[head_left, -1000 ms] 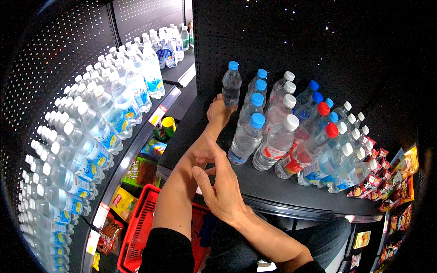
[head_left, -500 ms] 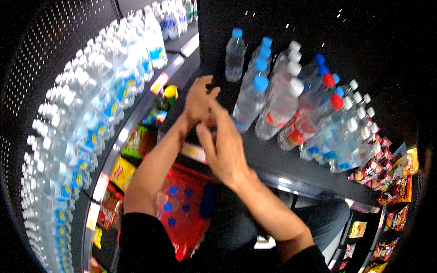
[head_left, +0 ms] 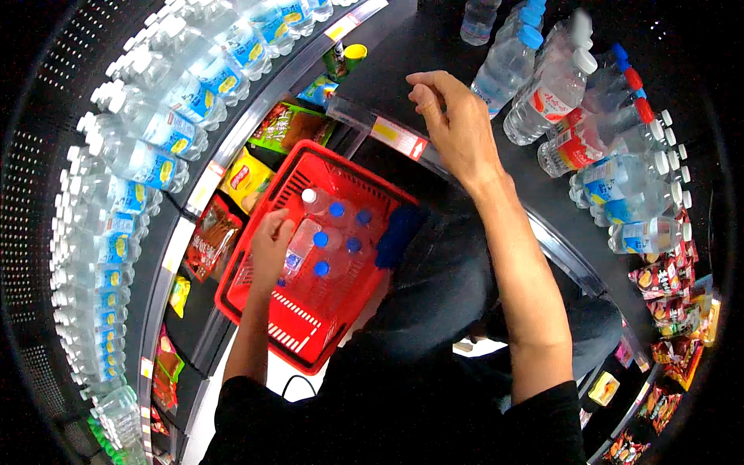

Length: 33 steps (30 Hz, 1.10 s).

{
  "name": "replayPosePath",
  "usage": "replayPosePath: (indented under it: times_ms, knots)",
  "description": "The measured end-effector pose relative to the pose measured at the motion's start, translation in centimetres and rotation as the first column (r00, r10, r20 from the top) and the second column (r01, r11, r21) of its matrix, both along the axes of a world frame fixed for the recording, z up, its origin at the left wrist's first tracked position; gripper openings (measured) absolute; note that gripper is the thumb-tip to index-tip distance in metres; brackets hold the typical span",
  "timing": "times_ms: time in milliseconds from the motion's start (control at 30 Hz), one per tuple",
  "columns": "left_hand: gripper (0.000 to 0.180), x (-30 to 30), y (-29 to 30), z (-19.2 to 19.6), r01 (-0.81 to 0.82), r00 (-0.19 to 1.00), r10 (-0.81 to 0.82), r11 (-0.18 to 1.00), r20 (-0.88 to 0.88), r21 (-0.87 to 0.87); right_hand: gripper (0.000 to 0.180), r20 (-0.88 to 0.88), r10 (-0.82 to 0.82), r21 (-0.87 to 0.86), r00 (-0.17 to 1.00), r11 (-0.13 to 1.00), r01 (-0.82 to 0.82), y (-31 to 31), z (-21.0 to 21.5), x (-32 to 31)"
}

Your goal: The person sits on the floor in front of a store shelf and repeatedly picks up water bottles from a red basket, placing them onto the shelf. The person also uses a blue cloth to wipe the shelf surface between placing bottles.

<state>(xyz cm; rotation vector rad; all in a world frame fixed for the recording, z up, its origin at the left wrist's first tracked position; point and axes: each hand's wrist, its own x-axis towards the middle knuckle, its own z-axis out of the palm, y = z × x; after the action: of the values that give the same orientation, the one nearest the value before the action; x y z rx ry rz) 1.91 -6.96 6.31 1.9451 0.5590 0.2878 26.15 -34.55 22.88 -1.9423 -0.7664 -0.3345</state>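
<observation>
Partly hidden: red basket (head_left: 341, 172) behind left hand (head_left: 271, 242); grip unclear.

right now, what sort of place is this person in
Most likely a shop aisle: long rows of bottled drinks line a dark shelf, price labels sit along its front edge, and a red shopping basket holds more bottles.

lone clear bottle (head_left: 480, 22): top cut off | one white cap (head_left: 581, 29): blurred | left hand (head_left: 271, 239): grip hard to judge

Smooth, glossy plastic basket (head_left: 350, 304)
</observation>
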Motion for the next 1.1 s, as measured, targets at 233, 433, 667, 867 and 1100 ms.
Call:
replayPosePath:
  times_ms: [233, 433, 667, 867, 1100]
  knots:
    - [0.054, -3.7, -2.6, -4.7, 0.167, 0.973, -0.181, 0.980, -0.144, -0.105, 0.022, 0.022, 0.016, -0.093, 1.000, 0.996, -0.014, 0.2, -0.6, -0.8]
    - [0.069, -5.5, -6.0, -5.8, 0.265, 0.948, -0.179, 0.900, -0.262, 0.347, 0.023, -0.063, 0.000, -0.098, 0.998, 0.995, -0.006, -1.2, -0.9, -0.9]
    - [0.054, -5.8, -9.1, -9.9, -0.059, 0.990, 0.080, 0.984, -0.120, 0.166, 0.022, -0.090, -0.001, -0.200, 0.996, 0.980, -0.017, -2.5, -1.3, -0.9]
    - [0.052, -6.6, -8.4, -12.9, -0.122, 0.991, 0.121, 0.993, 0.050, 0.007, 0.022, -0.074, 0.016, -0.259, 0.997, 0.965, -0.035, -2.0, -1.1, -1.4]
    - [0.037, -10.2, -5.3, -9.9, -0.350, 0.935, 0.337, 0.825, -0.111, -0.443, 0.019, -0.061, 0.033, -0.323, 0.998, 0.945, -0.051, -1.4, -1.3, -2.0]
